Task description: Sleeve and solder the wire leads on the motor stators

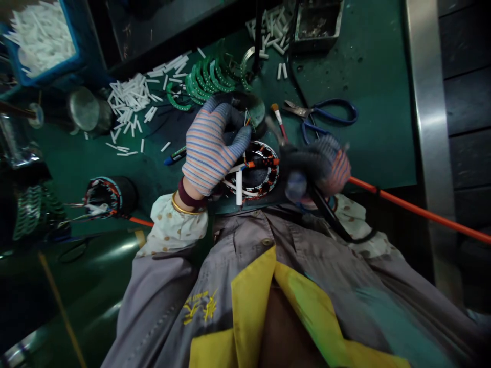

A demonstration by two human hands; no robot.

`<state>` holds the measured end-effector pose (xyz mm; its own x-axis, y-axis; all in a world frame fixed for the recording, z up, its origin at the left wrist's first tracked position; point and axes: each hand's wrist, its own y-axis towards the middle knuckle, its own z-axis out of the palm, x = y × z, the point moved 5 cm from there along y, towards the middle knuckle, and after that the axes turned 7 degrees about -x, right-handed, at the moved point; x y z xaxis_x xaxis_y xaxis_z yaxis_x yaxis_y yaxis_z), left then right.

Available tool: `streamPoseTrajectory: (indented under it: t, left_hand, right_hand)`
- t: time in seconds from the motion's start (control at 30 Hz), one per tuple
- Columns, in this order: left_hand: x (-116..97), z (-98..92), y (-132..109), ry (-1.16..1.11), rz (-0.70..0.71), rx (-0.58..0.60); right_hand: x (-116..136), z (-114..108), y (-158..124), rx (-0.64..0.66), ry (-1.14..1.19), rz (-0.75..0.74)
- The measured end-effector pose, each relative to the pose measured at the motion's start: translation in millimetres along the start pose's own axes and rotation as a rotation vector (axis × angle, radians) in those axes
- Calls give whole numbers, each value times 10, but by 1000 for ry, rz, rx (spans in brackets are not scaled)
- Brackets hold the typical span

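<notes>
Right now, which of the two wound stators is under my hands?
The stator between your left hand and right hand, with a white strip upright at its edge; the other stator sits farther left, away from both.

The right hand [316, 168] is too blurred to show its grip.

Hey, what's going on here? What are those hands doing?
A person wearing striped knit gloves is working at a green bench. Their left hand is curled at the edge of a round black wire-wound motor stator. Their right hand is blurred beside it, so I can't tell what it holds. A thin white plastic stick stands upright by the stator. A heap of loose white plastic sticks and curved green plastic rings lie nearby.
</notes>
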<state>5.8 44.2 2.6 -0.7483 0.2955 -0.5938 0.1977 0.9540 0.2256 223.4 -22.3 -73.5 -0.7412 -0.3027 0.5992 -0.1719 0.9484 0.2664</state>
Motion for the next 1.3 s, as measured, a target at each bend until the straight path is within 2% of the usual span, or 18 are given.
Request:
streamPoseTrajectory:
  t: [0.13,0.27,0.43,0.53,0.6,0.67,0.73,0.87,1.0,1.1,1.23,1.3]
  left_hand:
    - [21,-20,44,19,26,42]
    - [62,-9,82,1,44,64]
    - [66,37,102,54,36,52]
    - [32,35,104,95,31,54]
    - [17,19,100,117,20,41]
    - [25,15,92,123,19,32]
    - [68,37,80,99,30,32]
    - [222,123,35,-1,84,6]
    - [331,189,-9,-25,84,-18]
    - [285,168,-5,8,53,-10]
    - [171,102,15,24,82,-30]
    - [186,114,23,26,74,-34]
  right_hand:
    - [-43,-147,-190,-125,49,-152]
    - [-9,-173,-147,-148,6,-208]
    - [112,-248,-148,-568,175,-414]
    - [121,-203,-147,-627,258,-416]
    - [113,-178,-101,-661,223,-360]
    - [97,-135,27,-631,101,-248]
    - [104,-79,204,-534,-40,-175]
    - [140,2,449,-342,-136,-132]
    - [155,4,450,-331,-167,-95]
    - [187,-25,434,-345,-224,-123]
    - [108,22,443,-184,-204,-80]
    - [-4,49,389,-190,-184,-28]
